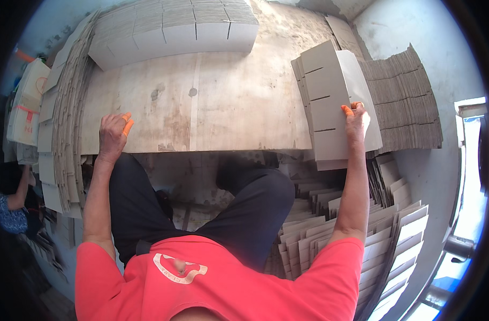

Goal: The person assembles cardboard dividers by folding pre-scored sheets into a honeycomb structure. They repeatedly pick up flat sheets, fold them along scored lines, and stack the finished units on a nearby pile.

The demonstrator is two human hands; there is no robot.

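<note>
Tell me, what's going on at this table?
A person in a red shirt is handling cardboard. Their right hand has a grip on the edge of a slotted cardboard sheet at the table's right side. The left hand is at the left side of the wooden tabletop, with no sheet visible in it. A long row of slotted cardboard stands along the far side, and more cardboard pieces are packed below, at the right.

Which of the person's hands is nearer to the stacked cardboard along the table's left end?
Left. The left hand is just right of the stacked cardboard; the right hand is across the table, at the edge of a slotted cardboard sheet.
</note>
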